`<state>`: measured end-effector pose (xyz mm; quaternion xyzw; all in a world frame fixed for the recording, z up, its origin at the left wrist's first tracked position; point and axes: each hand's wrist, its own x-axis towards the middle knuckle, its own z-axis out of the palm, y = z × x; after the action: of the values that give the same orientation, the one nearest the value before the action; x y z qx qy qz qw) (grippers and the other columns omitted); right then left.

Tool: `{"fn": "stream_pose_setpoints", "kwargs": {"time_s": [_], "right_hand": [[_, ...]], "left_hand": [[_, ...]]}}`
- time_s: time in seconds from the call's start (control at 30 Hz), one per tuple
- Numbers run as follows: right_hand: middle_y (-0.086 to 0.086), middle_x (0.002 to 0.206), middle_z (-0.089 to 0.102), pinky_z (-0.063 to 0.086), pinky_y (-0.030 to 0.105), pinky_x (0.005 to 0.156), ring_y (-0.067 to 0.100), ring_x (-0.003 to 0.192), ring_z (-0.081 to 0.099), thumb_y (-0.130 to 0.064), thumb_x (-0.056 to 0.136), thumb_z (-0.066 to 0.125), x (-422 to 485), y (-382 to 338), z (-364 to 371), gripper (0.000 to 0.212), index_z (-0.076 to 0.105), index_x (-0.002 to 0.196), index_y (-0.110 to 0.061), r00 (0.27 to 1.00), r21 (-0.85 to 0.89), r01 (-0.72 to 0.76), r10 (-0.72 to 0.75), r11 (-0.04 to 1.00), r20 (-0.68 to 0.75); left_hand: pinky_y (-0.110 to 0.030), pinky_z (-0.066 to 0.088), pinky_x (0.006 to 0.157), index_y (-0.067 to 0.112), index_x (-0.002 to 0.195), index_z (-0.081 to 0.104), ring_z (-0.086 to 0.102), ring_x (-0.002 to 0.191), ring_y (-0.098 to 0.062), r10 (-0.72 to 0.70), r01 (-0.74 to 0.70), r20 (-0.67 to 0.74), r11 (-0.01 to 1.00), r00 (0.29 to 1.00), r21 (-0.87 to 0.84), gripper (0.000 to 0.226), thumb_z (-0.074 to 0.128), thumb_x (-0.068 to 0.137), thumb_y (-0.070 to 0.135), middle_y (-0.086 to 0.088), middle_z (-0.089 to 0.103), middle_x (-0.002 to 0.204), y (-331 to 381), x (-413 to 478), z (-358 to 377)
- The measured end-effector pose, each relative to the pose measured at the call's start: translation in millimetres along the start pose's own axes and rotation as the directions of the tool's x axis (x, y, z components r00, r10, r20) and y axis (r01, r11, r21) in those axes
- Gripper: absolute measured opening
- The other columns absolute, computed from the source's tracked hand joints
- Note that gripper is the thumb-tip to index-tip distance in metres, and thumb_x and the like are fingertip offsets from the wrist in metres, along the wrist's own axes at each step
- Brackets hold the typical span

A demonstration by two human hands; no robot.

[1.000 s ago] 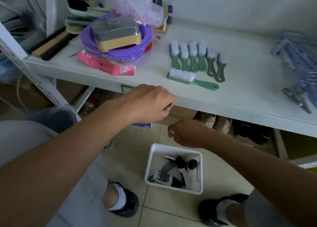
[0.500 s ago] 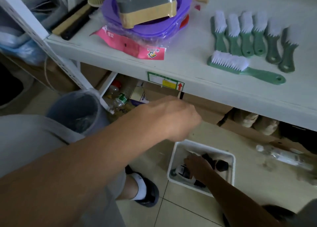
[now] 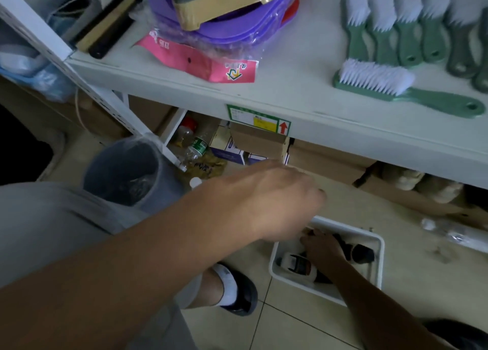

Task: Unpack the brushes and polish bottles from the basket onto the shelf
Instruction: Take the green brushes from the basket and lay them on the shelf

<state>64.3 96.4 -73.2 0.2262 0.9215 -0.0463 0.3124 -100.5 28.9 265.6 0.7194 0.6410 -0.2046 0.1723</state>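
Right hand (image 3: 323, 249) in basket (image 3: 352, 227) among polish bottles (image 3: 297, 264) — grip hidden, left hand (image 3: 264, 199) blurred, loosely curled, empty

Single head-worn wide view, steeply down past the near shelf (image 3: 290, 93) onto the floor basket (image 3: 349, 227)

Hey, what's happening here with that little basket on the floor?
A person is emptying a white basket that sits on the floor. Their right hand is down inside it among the polish bottles; whether it has gripped one yet is unclear. The left hand hovers above, holding nothing. Several green brushes already lie on the shelf.
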Motion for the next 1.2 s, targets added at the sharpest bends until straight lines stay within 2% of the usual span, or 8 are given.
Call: {"fn": "stream_pose_setpoints", "kwargs": {"time_s": [0.13,0.33,0.4,0.5,0.67,0.87,0.97,1.2], "right_hand": [[0.002,0.135,0.059,0.044,0.041,0.101,0.028,0.126,0.051,-0.023,0.098,0.045,-10,-2,-9,0.034,0.053,0.131,-0.025,0.993,-0.032,-0.012,0.008,0.999,-0.119],[0.003,0.112,0.068,0.051,0.036,0.084,0.025,0.115,0.057,-0.018,0.091,0.059,-48,1,-58,0.04,0.055,0.13,-0.024,0.974,-0.11,0.004,-0.029,0.994,-0.226],[0.001,0.098,0.069,0.052,0.033,0.073,0.022,0.102,0.061,-0.02,0.082,0.069,-68,2,-80,0.035,0.062,0.116,-0.024,0.962,-0.109,0.007,-0.036,0.994,-0.269],[0.003,0.106,0.066,0.048,0.035,0.073,0.025,0.107,0.055,-0.019,0.086,0.061,-98,4,-120,0.035,0.055,0.121,-0.019,0.952,-0.152,0.046,-0.089,0.987,-0.294],[0.0,0.096,0.067,0.05,0.034,0.065,0.024,0.098,0.057,-0.025,0.084,0.055,-170,21,-209,0.028,0.054,0.112,-0.022,0.88,-0.096,0.085,-0.12,0.992,-0.459],[-0.009,0.089,0.066,0.052,0.031,0.059,0.015,0.084,0.06,-0.038,0.08,0.069,-270,53,-276,0.044,0.058,0.121,-0.028,0.737,-0.083,0.117,-0.142,0.99,-0.661],[-0.008,0.084,0.058,0.051,0.029,0.053,0.016,0.073,0.059,-0.037,0.077,0.076,-277,88,-303,0.053,0.054,0.125,-0.031,0.659,-0.042,0.022,-0.046,0.999,-0.75],[0.007,0.095,0.068,0.056,0.041,0.07,0.029,0.076,0.062,-0.03,0.083,0.073,-230,185,-340,0.049,0.058,0.129,-0.03,0.629,0.219,-0.159,0.27,0.963,-0.729]], "left_hand": [[-0.038,0.051,0.072,0.019,0.095,0.049,0.058,0.082,-0.021,0.101,-0.1,-0.08,0.995,0.992,0.019,0.006,0.052,0.1,0.022,0.0,0.059,0.093,-7,-12,-13],[-0.035,0.053,0.068,0.015,0.111,0.06,0.063,0.085,-0.02,0.074,-0.074,0.009,0.997,0.997,-0.001,0.018,0.053,0.101,0.028,-0.003,0.063,0.1,-7,-14,-21],[-0.036,0.051,0.067,0.016,0.115,0.058,0.062,0.086,-0.02,0.082,-0.083,-0.047,0.997,0.996,-0.009,0.022,0.052,0.101,0.031,-0.003,0.062,0.103,-9,-20,-31],[-0.038,0.052,0.08,0.021,0.125,0.056,0.06,0.096,-0.022,0.073,-0.084,-0.205,0.995,0.976,-0.045,0.031,0.051,0.1,0.038,-0.001,0.06,0.114,-12,-27,-41],[-0.033,0.044,0.072,0.027,0.117,0.06,0.062,0.093,-0.021,-0.068,-0.023,-0.495,0.984,0.866,-0.176,0.026,0.051,0.096,0.038,0.004,0.065,0.115,-19,-44,-52],[-0.033,0.045,0.07,0.025,0.12,0.057,0.064,0.09,-0.022,-0.286,0.043,-0.649,0.931,0.705,-0.363,0.027,0.051,0.094,0.029,0.001,0.067,0.108,-39,-55,-61],[-0.032,0.041,0.066,0.022,0.118,0.058,0.064,0.087,-0.022,-0.322,0.054,-0.688,0.923,0.651,-0.381,0.026,0.053,0.093,0.027,0.002,0.067,0.102,-41,-54,-60],[-0.037,0.051,0.066,0.016,0.116,0.058,0.064,0.08,-0.025,-0.217,0.074,-0.64,0.968,0.737,-0.242,0.025,0.051,0.095,0.028,-0.004,0.065,0.105,-36,-38,-50]]}}
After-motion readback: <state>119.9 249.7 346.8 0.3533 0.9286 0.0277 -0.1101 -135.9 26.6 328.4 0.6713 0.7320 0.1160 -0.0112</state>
